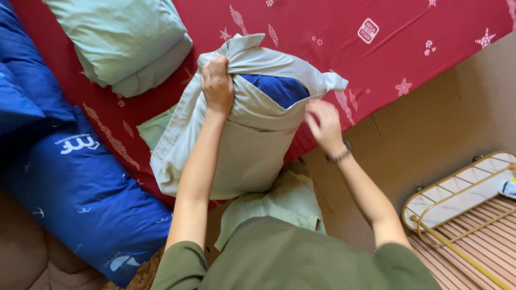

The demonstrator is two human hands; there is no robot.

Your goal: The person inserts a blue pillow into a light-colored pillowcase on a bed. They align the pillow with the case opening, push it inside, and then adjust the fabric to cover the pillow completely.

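- The left hand (pixel 217 85) is clenched tight on a bunched corner of the grey pillowcase (pixel 242 145), fingers fully closed around the cloth.
- The right hand (pixel 323 124) hovers at the open mouth, fingers half curled and blurred; I cannot tell whether it has hold of any fabric.
- The blue pillow (pixel 279 88) sits mostly inside the case, with only one smooth corner peeking out at the top, so the covering looks nearly done, with the mouth not yet pulled over.
- The bundle stands upright against the near edge of the bed, on the red sheet (pixel 322 32) with its pale printed pattern.
- The case is soft and creased, matte cotton by the look.
- A pale green pillow (pixel 121 40) lies plump at the far side; a long blue bolster (pixel 80 193) stretches along the left edge.
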